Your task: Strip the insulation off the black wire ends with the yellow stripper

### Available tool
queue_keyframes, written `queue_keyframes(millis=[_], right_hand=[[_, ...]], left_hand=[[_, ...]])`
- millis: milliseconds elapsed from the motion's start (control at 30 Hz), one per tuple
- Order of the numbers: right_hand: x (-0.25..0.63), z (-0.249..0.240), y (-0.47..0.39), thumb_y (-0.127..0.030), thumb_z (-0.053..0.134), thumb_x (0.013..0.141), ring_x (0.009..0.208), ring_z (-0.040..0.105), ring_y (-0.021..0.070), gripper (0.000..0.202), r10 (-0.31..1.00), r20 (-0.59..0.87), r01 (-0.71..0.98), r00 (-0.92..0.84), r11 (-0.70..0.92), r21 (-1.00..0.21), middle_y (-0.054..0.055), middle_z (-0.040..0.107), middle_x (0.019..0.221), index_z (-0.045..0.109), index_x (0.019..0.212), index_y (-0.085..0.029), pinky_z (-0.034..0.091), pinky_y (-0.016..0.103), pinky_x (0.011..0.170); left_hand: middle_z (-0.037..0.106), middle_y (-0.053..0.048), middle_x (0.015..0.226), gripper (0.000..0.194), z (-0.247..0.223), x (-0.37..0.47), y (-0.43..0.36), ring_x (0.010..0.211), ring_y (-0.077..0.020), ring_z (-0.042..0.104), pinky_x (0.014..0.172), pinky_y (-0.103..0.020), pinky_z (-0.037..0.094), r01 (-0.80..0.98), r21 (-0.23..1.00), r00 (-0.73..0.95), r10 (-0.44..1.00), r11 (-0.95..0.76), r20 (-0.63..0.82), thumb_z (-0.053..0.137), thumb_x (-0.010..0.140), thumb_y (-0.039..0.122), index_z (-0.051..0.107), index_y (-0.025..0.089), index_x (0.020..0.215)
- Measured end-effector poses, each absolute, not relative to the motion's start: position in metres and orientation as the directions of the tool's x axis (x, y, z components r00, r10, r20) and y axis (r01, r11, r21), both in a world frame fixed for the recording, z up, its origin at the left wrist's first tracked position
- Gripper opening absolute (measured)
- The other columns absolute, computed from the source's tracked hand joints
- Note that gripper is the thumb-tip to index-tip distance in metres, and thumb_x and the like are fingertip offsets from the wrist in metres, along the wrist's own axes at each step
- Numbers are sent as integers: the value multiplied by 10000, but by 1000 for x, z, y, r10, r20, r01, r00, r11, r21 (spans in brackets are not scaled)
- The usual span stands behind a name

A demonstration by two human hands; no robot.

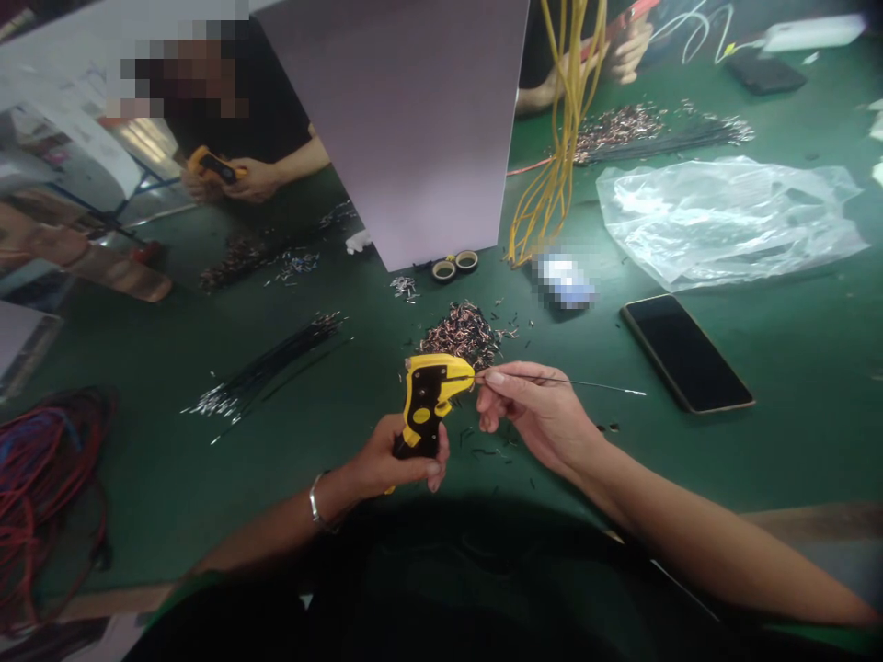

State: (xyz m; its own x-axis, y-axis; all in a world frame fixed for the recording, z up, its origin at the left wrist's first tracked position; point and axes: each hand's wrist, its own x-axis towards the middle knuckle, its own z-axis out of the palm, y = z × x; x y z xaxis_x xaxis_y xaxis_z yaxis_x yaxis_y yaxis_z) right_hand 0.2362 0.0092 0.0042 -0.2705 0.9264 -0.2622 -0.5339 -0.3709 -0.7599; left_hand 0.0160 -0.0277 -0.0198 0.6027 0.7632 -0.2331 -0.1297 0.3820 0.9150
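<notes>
Where the clock's centre is the wire stripper (pixel 429 397) in the left hand (pixel 412 464), a loose coil of glossy red cables (pixel 48 487) with some blue among them lies between eight and nine o'clock on the smooth green table (pixel 303 496). Toward nine o'clock a slim sheaf of straight black wires (pixel 276 363) shows bright silvery ends. At about half past ten, another person's hands (pixel 252 179) hold a similar yellow and black tool (pixel 215 167). The stripper itself is chunky, hard-looking and pistol-shaped, with a yellow head, black side plate and small round yellow badge; it stands nearly upright, nose to the right. The left hand comes from seven o'clock, a shiny bracelet (pixel 315 499) at its wrist, fingers wrapped firmly around the handle. Toward twelve stand a flat grey board (pixel 420 129) and two small tape rolls (pixel 455 267); nearer, around one o'clock, is a tangled heap of coppery and black scraps (pixel 461 333). The right hand (pixel 531 400) reaches in from four o'clock, wrist bent, pinching a thin dark wire (pixel 593 383) between thumb and forefinger, one end at the stripper's nose, the silvery other pointing right. Yellow cables (pixel 564 119) droop at one o'clock, a crinkled clear plastic bag (pixel 731 221) spreads at two, and a flat black phone (pixel 690 354) lies near three.
</notes>
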Motion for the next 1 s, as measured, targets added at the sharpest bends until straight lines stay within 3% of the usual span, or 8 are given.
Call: queue_keyframes(millis=[500,1000], right_hand=[[240,1,14,-250,810,709,446,634,130,85,918,-294,-525,-268,-395,-754,28,729,598,774,719,-173,522,258,469],[244,0,21,-237,815,696,420,615,127,91,936,-269,-501,-226,-349,-792,20,713,559,762,659,-172,510,258,443]], left_hand=[[573,44,480,226,-20,17,-32,372,-81,505,416,-210,468,-171,894,462,835,414,-299,778,776,259,596,133,820],[555,51,485,160,-12,20,-25,358,-75,486,392,-202,446,-285,869,434,863,404,-259,743,765,186,609,130,830]])
